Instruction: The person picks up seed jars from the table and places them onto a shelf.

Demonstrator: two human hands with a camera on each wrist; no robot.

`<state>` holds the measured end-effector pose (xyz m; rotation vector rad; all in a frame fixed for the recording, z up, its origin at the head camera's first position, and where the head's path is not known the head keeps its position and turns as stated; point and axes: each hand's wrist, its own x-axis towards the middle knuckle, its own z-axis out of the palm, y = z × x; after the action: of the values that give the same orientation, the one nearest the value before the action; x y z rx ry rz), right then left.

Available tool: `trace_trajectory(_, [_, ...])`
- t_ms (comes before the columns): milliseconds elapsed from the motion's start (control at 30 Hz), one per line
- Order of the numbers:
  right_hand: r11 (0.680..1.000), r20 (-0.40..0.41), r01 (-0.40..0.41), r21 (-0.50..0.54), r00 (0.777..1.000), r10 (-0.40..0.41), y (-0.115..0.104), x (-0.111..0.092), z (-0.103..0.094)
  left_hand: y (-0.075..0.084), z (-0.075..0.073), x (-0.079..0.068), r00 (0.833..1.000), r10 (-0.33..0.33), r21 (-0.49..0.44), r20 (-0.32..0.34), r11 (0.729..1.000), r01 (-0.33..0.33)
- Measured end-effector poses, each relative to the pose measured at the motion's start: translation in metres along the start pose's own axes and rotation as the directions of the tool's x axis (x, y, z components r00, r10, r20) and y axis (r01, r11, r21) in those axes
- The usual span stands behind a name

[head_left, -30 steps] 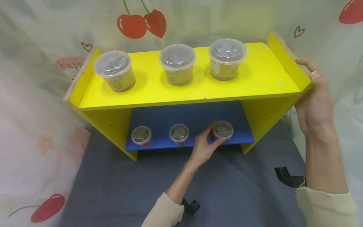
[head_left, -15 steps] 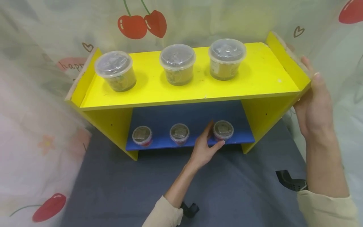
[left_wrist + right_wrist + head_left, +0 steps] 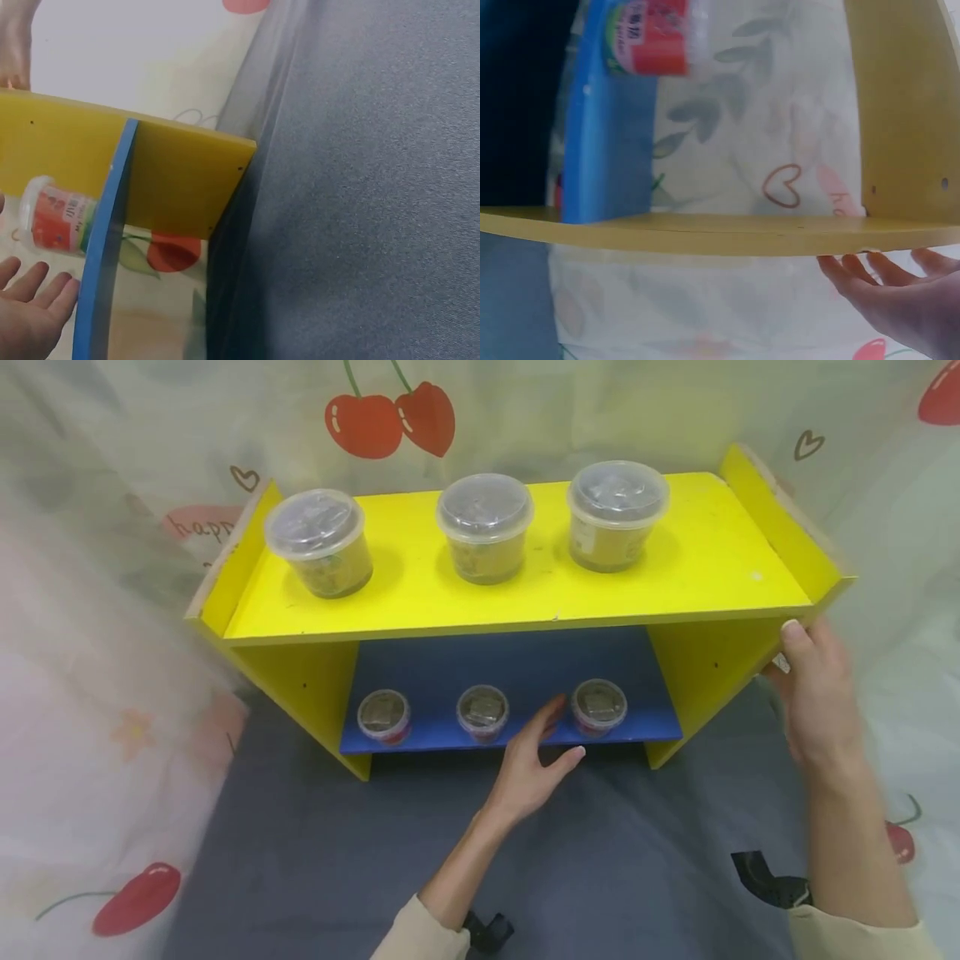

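My left hand (image 3: 522, 774) hovers at the front of the blue lower shelf (image 3: 543, 739), thumb and fingers spread. Beside its fingers, with a gap, stands a small lidded tub (image 3: 599, 707); its red-and-white label (image 3: 61, 219) shows in the left wrist view. Two like it, a middle tub (image 3: 482, 713) and a left tub (image 3: 384, 716), share that shelf. My right hand (image 3: 821, 702) is at the outside of the yellow shelf unit's right panel (image 3: 705, 681). In the right wrist view its fingertips (image 3: 880, 262) touch the panel, fingers extended.
On the yellow top board (image 3: 712, 543) stand a left large tub (image 3: 330, 556), a middle large tub (image 3: 486, 539) and a right large tub (image 3: 613, 527), all with clear lids. The unit stands on dark grey cloth (image 3: 600, 835), before a cherry-print curtain (image 3: 600, 410).
My left hand has let go of the right small tub and drawn back toward me. The right hand has slid down along the side panel, off its upper edge.
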<state>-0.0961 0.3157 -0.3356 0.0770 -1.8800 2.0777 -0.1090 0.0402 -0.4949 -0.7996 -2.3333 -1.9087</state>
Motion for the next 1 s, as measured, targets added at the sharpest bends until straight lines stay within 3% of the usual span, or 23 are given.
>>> trace_trajectory(133, [0.999,0.000,0.036,-0.036,0.999,-0.036,0.010,-0.010,-0.003,0.002,-0.002,-0.003,1.000,0.019,0.028,0.000,0.999,-0.019])
trace_trajectory(233, [0.980,0.014,0.052,-0.190,0.999,-0.050,0.017,-0.018,-0.005,0.004,-0.003,-0.006,0.999,0.033,0.072,0.002,0.997,-0.033])
trace_trajectory(367, [0.915,0.029,0.035,-0.401,0.999,-0.025,0.025,-0.027,-0.009,0.007,-0.006,-0.009,0.999,0.034,0.134,0.016,0.990,-0.036])
trace_trajectory(533, [0.852,0.043,0.012,-0.523,0.999,0.012,0.037,-0.040,-0.015,0.009,-0.009,-0.016,0.999,0.030,0.195,0.043,0.980,-0.038])
trace_trajectory(767, [0.794,0.040,-0.088,-0.601,0.989,0.139,0.059,-0.062,-0.022,0.009,-0.018,-0.032,0.998,-0.002,0.219,0.055,0.976,-0.011])
trace_trajectory(1000, [0.746,0.023,-0.205,-0.634,0.959,0.283,0.076,-0.086,-0.025,0.005,-0.029,-0.051,0.994,-0.026,0.311,0.104,0.950,-0.008])
